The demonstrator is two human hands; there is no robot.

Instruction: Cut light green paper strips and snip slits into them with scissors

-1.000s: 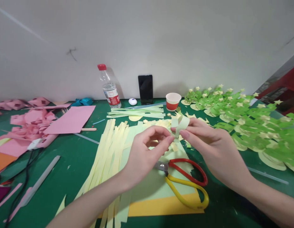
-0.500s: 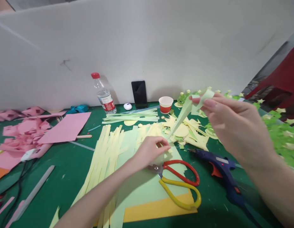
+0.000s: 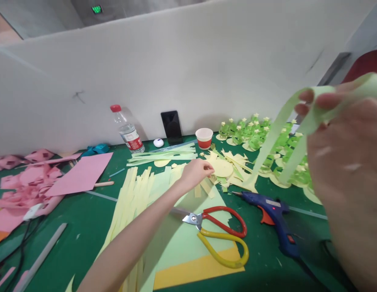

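Note:
My right hand [image 3: 337, 121] is raised at the right and grips a pale green paper strip [image 3: 275, 129]. The strip loops over the fingers, and its ends hang down. My left hand [image 3: 196, 173] is over the paper pile with its fingers pinched together; what they hold, if anything, is hidden. Beneath the left forearm are pale green paper sheets [image 3: 188, 247] and cut yellowish strips [image 3: 133, 190]. Scissors [image 3: 218, 217] with one red and one yellow handle lie on the sheets. Beyond my left hand lies a heap of cream paper scraps [image 3: 223, 168].
A blue glue gun [image 3: 267, 205] lies right of the scissors. Green paper trees with stars [image 3: 255, 140] stand at the back right. A paper cup [image 3: 204, 138], phone [image 3: 172, 126] and water bottle [image 3: 127, 129] line the white partition. Pink paper [image 3: 81, 174] covers the left side.
My right hand has risen and moved right with the green strip, whose lower end has come away from near my left hand. My left hand's fingers have closed together. The view has shifted.

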